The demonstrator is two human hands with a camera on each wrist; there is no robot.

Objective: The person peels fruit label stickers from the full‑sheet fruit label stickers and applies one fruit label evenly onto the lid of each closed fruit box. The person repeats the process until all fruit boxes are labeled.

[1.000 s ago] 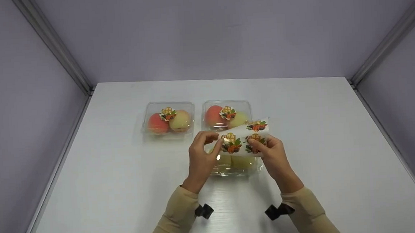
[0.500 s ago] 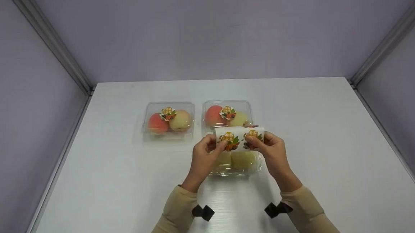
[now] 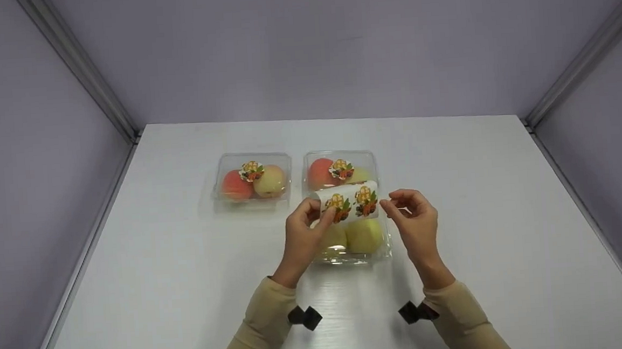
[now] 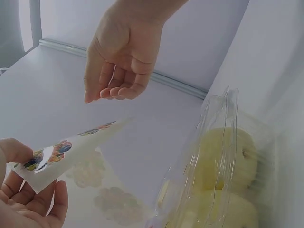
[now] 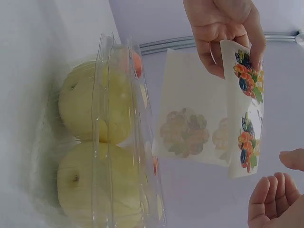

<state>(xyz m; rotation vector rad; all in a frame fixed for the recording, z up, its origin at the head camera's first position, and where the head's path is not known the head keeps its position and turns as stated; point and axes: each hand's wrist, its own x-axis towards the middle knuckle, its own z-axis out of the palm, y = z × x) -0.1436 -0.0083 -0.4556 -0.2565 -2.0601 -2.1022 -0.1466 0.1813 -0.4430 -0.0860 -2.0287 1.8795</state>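
Observation:
A sheet of fruit-print stickers (image 3: pixel 349 204) is bent over in my left hand (image 3: pixel 302 242), thumb on the printed face and fingers behind it. Its pale back (image 5: pixel 183 90) hangs down in the right wrist view. Off the sheet's right edge is my right hand (image 3: pixel 421 227), thumb near the loosely curled fingers and nothing held. Below the sheet stands a clear plastic clamshell box (image 3: pixel 351 258) with pale yellow-green round fruits (image 5: pixel 92 183) inside. The sheet and left hand partly cover that box in the head view.
Behind, a left clamshell box (image 3: pixel 224 161) and a right one (image 3: pixel 366 155) each hold a red and a pale fruit. Round stickers (image 3: pixel 251 171) are on their lids. The white table (image 3: pixel 159 259) has walls (image 3: pixel 303 51) at its back and sides.
Both hands held the sheet; the right hand has let go of it and shifted slightly right. The sheet has moved left and bends over more, still in the left hand.

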